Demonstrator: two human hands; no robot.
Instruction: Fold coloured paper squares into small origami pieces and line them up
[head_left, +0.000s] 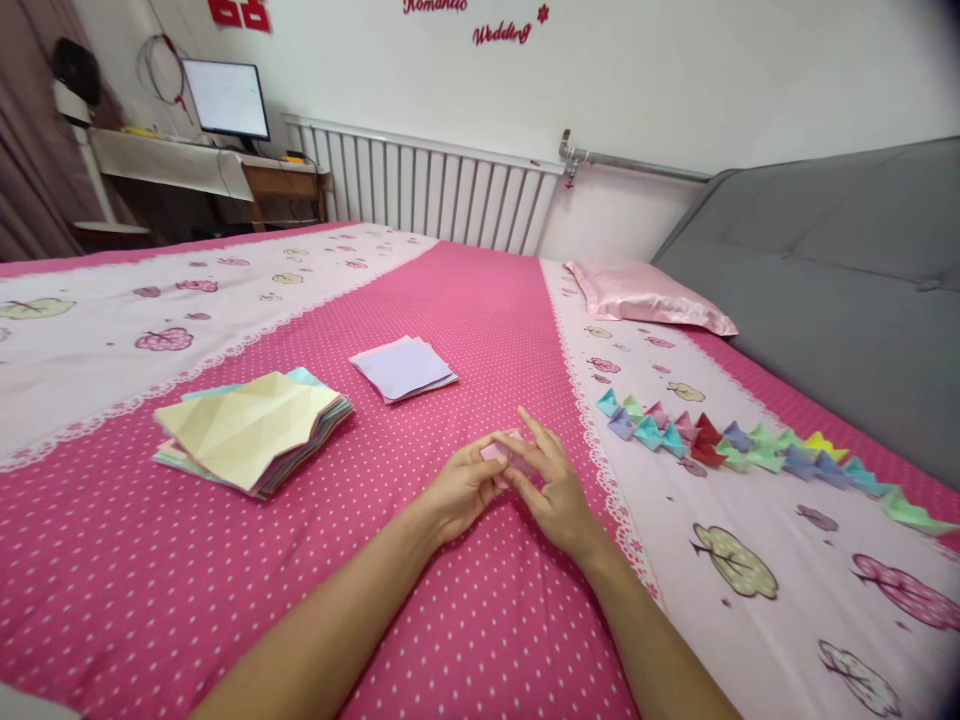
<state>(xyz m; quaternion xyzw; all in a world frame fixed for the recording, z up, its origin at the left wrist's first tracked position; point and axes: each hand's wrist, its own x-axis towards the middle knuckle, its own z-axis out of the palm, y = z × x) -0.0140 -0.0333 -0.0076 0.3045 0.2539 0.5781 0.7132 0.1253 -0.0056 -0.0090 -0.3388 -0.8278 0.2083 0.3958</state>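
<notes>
Between both hands, just above the pink dotted bedspread [480, 330], is a small folded piece of pink paper [495, 455]. My left hand [461, 490] pinches it from the left with thumb and fingers. From the right, my right hand [551, 485] grips it too, its index finger pointing up and away. The fingers cover much of the paper, so its exact folded shape is hidden. Beyond the hands lies a small stack of square paper [403, 368], lilac on top. Farther left is a thicker pile of creased paper sheets [251, 425], pale yellow on top.
Several folded paper boats [765, 450] in many colours stand in rows on the right of the bed. A pink pillow [649, 295] lies behind them against a grey headboard [825, 260]. A white radiator [427, 185], a desk and a monitor [227, 98] stand at the back.
</notes>
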